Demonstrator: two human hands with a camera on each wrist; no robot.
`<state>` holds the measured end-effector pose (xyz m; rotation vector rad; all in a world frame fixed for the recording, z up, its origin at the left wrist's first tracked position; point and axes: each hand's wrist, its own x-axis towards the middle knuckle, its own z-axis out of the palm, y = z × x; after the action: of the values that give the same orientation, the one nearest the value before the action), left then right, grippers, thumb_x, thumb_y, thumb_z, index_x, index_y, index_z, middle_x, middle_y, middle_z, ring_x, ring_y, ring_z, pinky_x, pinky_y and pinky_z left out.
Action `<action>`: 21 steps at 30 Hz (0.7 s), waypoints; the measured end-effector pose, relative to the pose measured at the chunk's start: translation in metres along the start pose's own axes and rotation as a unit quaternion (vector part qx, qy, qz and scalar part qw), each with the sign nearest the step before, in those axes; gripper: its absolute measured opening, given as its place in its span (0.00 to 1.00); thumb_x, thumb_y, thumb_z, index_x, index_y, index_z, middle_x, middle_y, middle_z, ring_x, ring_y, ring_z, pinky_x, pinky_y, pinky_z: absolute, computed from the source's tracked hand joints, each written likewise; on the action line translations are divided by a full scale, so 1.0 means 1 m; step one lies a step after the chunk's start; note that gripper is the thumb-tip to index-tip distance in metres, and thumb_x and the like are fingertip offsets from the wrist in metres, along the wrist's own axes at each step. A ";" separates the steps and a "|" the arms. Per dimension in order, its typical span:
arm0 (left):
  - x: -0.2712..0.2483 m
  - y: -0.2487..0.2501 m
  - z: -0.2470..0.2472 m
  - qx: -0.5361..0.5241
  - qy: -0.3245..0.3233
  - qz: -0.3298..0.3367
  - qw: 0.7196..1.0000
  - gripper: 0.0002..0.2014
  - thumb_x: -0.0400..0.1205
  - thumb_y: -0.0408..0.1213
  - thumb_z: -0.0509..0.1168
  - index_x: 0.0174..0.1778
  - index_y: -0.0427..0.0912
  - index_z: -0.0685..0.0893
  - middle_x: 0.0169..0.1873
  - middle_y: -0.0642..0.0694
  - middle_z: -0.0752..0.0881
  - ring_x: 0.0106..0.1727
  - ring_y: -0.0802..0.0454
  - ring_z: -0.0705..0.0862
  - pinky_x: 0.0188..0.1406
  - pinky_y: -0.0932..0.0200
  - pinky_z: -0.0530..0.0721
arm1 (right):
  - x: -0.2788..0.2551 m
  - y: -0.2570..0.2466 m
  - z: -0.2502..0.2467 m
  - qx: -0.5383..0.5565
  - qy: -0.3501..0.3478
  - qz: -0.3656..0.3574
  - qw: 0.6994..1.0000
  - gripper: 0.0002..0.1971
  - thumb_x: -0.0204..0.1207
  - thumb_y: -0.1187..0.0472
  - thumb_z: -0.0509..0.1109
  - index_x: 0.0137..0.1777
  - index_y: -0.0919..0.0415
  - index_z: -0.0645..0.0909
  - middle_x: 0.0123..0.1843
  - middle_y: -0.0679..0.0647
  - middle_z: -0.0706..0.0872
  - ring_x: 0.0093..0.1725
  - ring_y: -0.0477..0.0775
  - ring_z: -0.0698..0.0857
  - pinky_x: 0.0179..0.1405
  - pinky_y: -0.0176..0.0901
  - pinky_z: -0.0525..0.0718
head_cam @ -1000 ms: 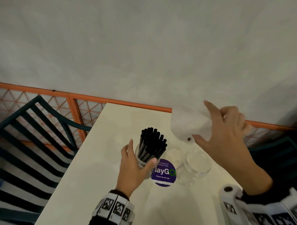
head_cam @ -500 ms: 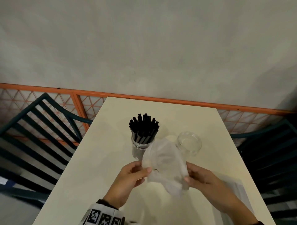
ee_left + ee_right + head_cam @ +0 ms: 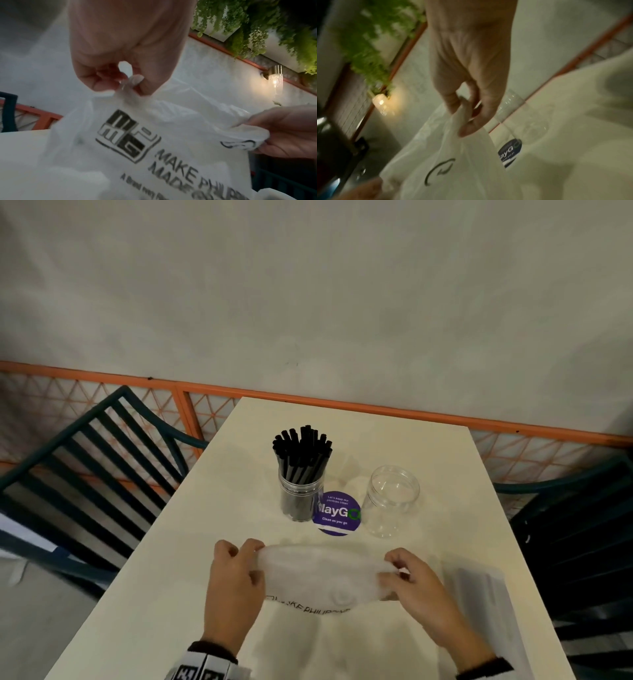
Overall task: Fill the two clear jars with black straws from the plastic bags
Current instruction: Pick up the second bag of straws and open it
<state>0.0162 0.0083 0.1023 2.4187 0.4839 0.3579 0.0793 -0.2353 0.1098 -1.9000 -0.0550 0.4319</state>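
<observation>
A translucent white plastic bag (image 3: pixel 318 573) with black print is stretched between both hands above the near part of the cream table (image 3: pixel 191 542). My left hand (image 3: pixel 236 573) pinches its left edge (image 3: pixel 130 83). My right hand (image 3: pixel 414 577) pinches the right edge (image 3: pixel 464 116). No straws show inside the bag. Beyond it, one clear jar (image 3: pixel 301 494) stands packed with black straws (image 3: pixel 303 453). To its right a second clear jar (image 3: pixel 392 501) stands empty.
A round purple sticker (image 3: pixel 337 517) lies on the table between the jars. Another flat plastic bag (image 3: pixel 479 594) lies at the near right. Dark slatted chairs (image 3: pixel 85 474) flank the table on both sides, with an orange rail (image 3: pixel 342 405) and a grey wall behind.
The right hand brought the bag down from above the jars. The left hand let go of the filled jar and took the bag's other edge; both hands pulled it flat and wide.
</observation>
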 end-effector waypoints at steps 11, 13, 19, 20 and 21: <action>-0.019 -0.004 -0.014 -0.213 -0.056 -0.042 0.975 0.09 0.68 0.33 0.77 0.33 0.47 0.82 0.35 0.46 0.85 0.37 0.61 0.83 0.31 0.73 0.78 | -0.019 0.007 0.027 0.051 -0.027 -0.031 0.998 0.13 0.70 0.74 0.71 0.32 0.60 0.73 0.33 0.59 0.77 0.31 0.52 0.82 0.26 0.42 0.86; -0.014 -0.011 -0.025 -0.170 0.008 -0.009 0.985 0.13 0.67 0.26 0.73 0.30 0.46 0.76 0.28 0.45 0.77 0.31 0.59 0.76 0.24 0.74 0.72 | -0.018 0.007 0.039 -0.061 0.081 -0.091 0.991 0.21 0.67 0.78 0.65 0.27 0.53 0.63 0.27 0.53 0.68 0.24 0.44 0.71 0.22 0.37 0.76; -0.006 -0.048 -0.053 -0.004 0.020 0.056 0.998 0.17 0.66 0.16 0.66 0.41 0.42 0.76 0.45 0.50 0.72 0.32 0.53 0.75 0.24 0.65 0.71 | -0.021 -0.001 0.074 -0.337 0.178 -0.207 0.901 0.16 0.58 0.71 0.62 0.34 0.49 0.64 0.35 0.44 0.64 0.34 0.48 0.67 0.26 0.36 0.67; -0.005 -0.056 -0.055 -0.012 0.025 0.046 0.999 0.17 0.67 0.14 0.64 0.41 0.41 0.75 0.46 0.50 0.72 0.33 0.54 0.75 0.24 0.66 0.71 | -0.021 -0.003 0.080 -0.341 0.145 -0.222 0.902 0.14 0.60 0.68 0.60 0.41 0.48 0.68 0.42 0.42 0.66 0.42 0.46 0.69 0.33 0.37 0.74; -0.004 -0.063 -0.056 -0.021 0.031 0.039 0.999 0.18 0.67 0.12 0.62 0.40 0.42 0.74 0.46 0.49 0.72 0.34 0.58 0.75 0.25 0.67 0.72 | -0.023 -0.006 0.087 -0.327 0.083 -0.226 0.914 0.19 0.62 0.65 0.61 0.50 0.43 0.70 0.51 0.40 0.66 0.53 0.45 0.69 0.46 0.39 0.78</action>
<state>-0.0235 0.0823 0.1045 2.3960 0.4064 0.4733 0.0311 -0.1610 0.0948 -2.4790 -0.5779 -0.0915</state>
